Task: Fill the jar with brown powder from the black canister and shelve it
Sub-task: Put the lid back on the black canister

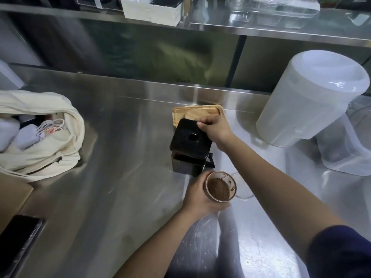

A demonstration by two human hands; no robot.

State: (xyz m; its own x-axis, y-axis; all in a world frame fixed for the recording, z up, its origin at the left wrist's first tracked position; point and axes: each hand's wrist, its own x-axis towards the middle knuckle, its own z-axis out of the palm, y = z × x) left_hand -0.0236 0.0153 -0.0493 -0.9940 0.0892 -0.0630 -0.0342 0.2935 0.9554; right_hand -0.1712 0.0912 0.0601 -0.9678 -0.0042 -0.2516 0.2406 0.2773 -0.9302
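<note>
A square black canister (187,165) stands on the steel counter at centre. Its black lid (189,138) sits tilted over the opening, with my right hand (215,130) gripping the lid's far right edge. In front of the canister, my left hand (197,197) is wrapped around a small clear jar (219,187) that holds brown powder well below its rim. A clear round jar lid (244,186) lies on the counter just right of the jar. A steel shelf (261,30) runs across the top of the view.
A wooden lid or tray (197,112) lies behind the canister. A big translucent lidded pitcher (309,97) and another clear container (345,153) stand at the right. A cream cloth bag (46,135) with cables sits at the left, a dark phone (18,243) at bottom left.
</note>
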